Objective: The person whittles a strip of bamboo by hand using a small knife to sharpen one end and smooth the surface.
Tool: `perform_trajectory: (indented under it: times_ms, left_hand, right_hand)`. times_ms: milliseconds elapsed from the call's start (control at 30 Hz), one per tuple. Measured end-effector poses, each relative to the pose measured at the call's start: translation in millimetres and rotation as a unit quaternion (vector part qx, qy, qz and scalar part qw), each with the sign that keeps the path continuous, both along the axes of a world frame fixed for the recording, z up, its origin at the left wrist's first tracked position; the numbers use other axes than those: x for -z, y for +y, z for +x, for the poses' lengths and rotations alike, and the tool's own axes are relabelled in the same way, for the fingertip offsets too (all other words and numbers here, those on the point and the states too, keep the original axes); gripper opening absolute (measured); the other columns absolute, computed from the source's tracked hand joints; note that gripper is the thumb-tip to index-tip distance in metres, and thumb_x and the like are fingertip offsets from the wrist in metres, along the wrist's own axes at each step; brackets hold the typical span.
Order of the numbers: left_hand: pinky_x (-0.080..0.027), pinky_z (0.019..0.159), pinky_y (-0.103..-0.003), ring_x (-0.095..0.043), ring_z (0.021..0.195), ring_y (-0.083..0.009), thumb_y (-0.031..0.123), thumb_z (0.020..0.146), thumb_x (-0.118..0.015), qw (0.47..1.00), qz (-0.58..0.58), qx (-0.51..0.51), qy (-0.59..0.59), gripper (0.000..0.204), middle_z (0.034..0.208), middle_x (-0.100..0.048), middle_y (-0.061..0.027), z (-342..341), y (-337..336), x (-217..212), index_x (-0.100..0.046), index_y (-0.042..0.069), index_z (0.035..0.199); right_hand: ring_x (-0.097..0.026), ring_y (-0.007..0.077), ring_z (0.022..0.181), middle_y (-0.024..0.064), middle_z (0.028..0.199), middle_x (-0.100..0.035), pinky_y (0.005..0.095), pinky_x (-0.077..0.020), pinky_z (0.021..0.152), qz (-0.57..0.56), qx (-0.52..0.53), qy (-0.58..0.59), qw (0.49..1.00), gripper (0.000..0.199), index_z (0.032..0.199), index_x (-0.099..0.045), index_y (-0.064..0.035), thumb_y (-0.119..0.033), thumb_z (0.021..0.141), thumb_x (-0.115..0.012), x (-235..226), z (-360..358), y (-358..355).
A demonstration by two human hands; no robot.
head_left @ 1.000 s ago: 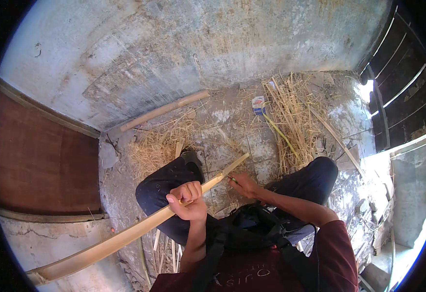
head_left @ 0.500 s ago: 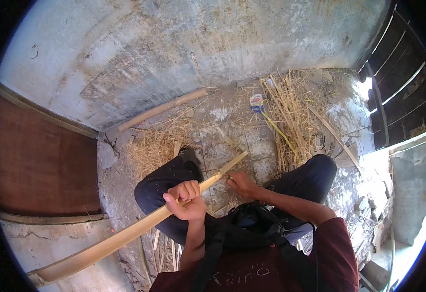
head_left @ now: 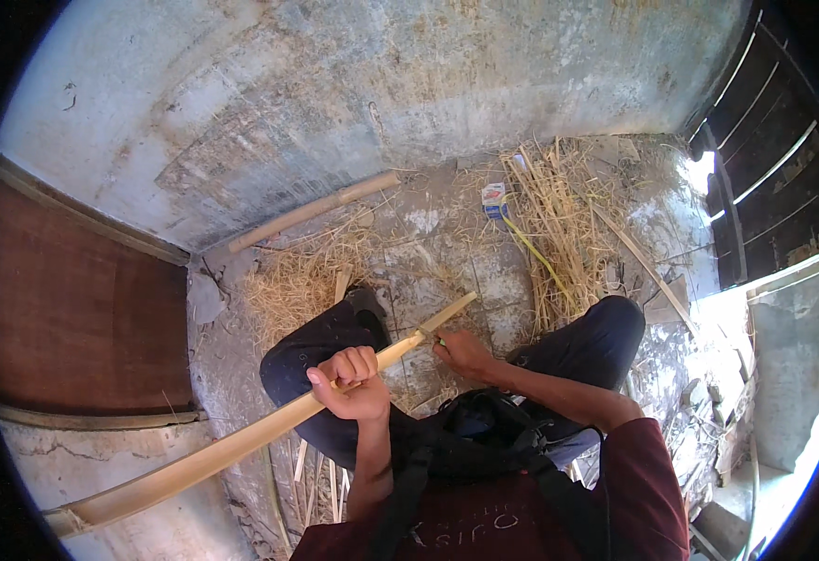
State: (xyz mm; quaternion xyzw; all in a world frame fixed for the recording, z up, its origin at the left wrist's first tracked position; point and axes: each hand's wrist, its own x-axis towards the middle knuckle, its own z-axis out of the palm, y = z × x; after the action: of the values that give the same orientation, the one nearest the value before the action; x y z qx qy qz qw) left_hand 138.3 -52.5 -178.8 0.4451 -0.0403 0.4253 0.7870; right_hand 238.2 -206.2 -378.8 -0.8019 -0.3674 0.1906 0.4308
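Observation:
A long split bamboo piece point(head_left: 231, 444) runs slantwise across my lap, from the lower left up to its narrow end above the floor. My left hand point(head_left: 351, 381) is closed round it near the middle, thumb pointing left. Close to the narrow end, my right hand point(head_left: 465, 355) is closed on a small knife point(head_left: 441, 342). A bit of green handle shows at the fingers, and the blade, mostly hidden, meets the bamboo at a notch. Past that notch, the bamboo's tip looks thinner.
Bundled bamboo strips and shavings point(head_left: 554, 234) lie ahead on the right, beside a small packet point(head_left: 494, 200). More shavings point(head_left: 302, 271) are heaped by my left foot. A bamboo pole point(head_left: 311, 213) rests along the wall point(head_left: 409, 84). A brown door panel point(head_left: 82, 299) stands at the left.
My left hand and the bamboo have shifted slightly to the left and down. My right hand stays almost in place at the notch.

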Motion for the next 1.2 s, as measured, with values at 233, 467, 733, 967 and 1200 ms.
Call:
perform_trajectory:
  times_ms: [233, 467, 733, 967, 1200]
  left_hand:
    - [-0.019, 0.050, -0.031, -0.020, 0.050, -0.0103, 0.047, 0.114, -0.043, 1.000, -0.014, 0.010, -0.010, 0.062, 0.056, -0.025, 0.0044, 3, -8, -5, -0.027, 0.016, 0.063]
    - [-0.022, 0.050, -0.031, -0.021, 0.049, -0.0091, 0.033, 0.113, -0.045, 0.999, -0.016, 0.010, -0.030, 0.050, 0.059, -0.023, 0.0057, 3, -4, 5, -0.030, 0.016, 0.069]
    - [-0.023, 0.048, -0.031, -0.023, 0.048, -0.0096, 0.019, 0.109, -0.048, 0.998, -0.027, 0.027, -0.057, 0.046, 0.058, -0.024, 0.0046, 10, -18, 1, -0.028, 0.016, 0.068]
    - [-0.022, 0.046, -0.031, -0.023, 0.047, -0.0095, 0.016, 0.107, -0.048, 0.997, -0.050, 0.013, -0.065, 0.046, 0.056, -0.024, 0.0043, 9, -12, 1, -0.029, 0.015, 0.065]
    - [-0.022, 0.049, -0.033, -0.023, 0.048, -0.0108, 0.022, 0.107, -0.047, 0.995, -0.034, 0.058, -0.070, 0.048, 0.054, -0.027, 0.0031, -2, -1, -30, -0.031, 0.015, 0.062]
  right_hand:
    - [-0.067, 0.0530, 0.084, 0.0317, 0.085, -0.068, 0.0628, -0.0504, 0.079, -0.033, -0.003, -0.004, 0.999, 0.036, 0.102, -0.069, 0.0047, -0.030, 0.099, -0.058, 37, 17, -7]
    - [-0.068, 0.0485, 0.088, 0.0272, 0.089, -0.070, 0.0598, -0.0518, 0.084, -0.052, -0.019, 0.011, 0.998, 0.039, 0.106, -0.069, 0.0040, -0.034, 0.101, -0.063, 11, 23, -8]
    - [-0.068, 0.0485, 0.094, 0.0280, 0.097, -0.071, 0.0600, -0.0525, 0.086, -0.055, -0.009, 0.011, 0.998, 0.039, 0.110, -0.070, 0.0035, -0.034, 0.101, -0.061, 23, 25, -9]
    - [-0.066, 0.0522, 0.089, 0.0316, 0.088, -0.068, 0.0620, -0.0506, 0.082, -0.085, 0.048, 0.032, 0.995, 0.035, 0.097, -0.069, 0.0046, -0.030, 0.099, -0.062, 67, 36, -20]
    - [-0.066, 0.0527, 0.087, 0.0304, 0.086, -0.068, 0.0617, -0.0503, 0.081, -0.110, 0.050, -0.010, 0.993, 0.034, 0.099, -0.069, 0.0042, -0.029, 0.100, -0.062, 84, 40, -33]
